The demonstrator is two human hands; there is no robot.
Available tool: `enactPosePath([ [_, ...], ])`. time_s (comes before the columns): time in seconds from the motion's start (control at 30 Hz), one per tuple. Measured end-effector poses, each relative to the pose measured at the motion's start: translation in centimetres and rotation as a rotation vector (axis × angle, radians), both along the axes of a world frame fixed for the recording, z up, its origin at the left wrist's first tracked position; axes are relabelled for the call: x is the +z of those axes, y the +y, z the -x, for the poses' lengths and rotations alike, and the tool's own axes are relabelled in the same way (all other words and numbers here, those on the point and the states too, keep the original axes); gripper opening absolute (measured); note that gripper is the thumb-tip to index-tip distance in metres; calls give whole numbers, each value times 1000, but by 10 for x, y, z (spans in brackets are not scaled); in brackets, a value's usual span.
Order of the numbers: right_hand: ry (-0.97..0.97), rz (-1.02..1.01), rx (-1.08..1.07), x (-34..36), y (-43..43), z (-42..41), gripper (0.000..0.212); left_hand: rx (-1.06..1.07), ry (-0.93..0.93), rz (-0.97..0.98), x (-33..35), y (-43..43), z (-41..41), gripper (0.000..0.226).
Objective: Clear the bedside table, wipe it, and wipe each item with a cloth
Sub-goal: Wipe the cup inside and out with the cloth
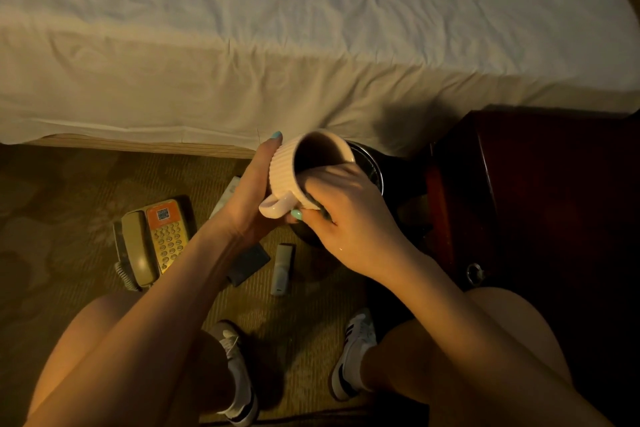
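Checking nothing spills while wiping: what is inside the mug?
Inside the mug only dark shadow shows, with no contents visible. The right hand lies over the lower rim, so that part of the inside is hidden.

The right hand (346, 222) hid most of a dark cloth (322, 210); the frame's edge cut the reddish wooden bedside table (554, 201).
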State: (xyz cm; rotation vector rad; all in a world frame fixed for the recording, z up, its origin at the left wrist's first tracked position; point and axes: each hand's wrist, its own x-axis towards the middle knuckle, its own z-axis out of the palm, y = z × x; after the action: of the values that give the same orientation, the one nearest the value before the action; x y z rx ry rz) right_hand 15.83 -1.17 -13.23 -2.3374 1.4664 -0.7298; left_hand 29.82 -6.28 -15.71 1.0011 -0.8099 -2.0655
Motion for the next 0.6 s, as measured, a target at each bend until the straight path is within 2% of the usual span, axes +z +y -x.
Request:
enactPosePath([
  [0.1,-36,104,-38,-3,0,-6,8,-50,26,-6,1,-2,-5,57],
  [0.2,-129,183,-137,-7,0,-6,23,-154,-45,-14,1,1,-5,59],
  [0.33,-486,-73,-351,-4,-4,2,36,-178,-71,24,-4,8,4,64],
  [0.47,-779,-260,-512,2,-8,2,21,-119,-51,181,-7,14,9,62],
  [0.57,-947,-425,-501,4,-8,8,16,-49,-272,436,-7,16,13,71],
  [0.6,-966,-456,-459,5,-9,10,13,-4,-322,461,-7,17,14,68],
])
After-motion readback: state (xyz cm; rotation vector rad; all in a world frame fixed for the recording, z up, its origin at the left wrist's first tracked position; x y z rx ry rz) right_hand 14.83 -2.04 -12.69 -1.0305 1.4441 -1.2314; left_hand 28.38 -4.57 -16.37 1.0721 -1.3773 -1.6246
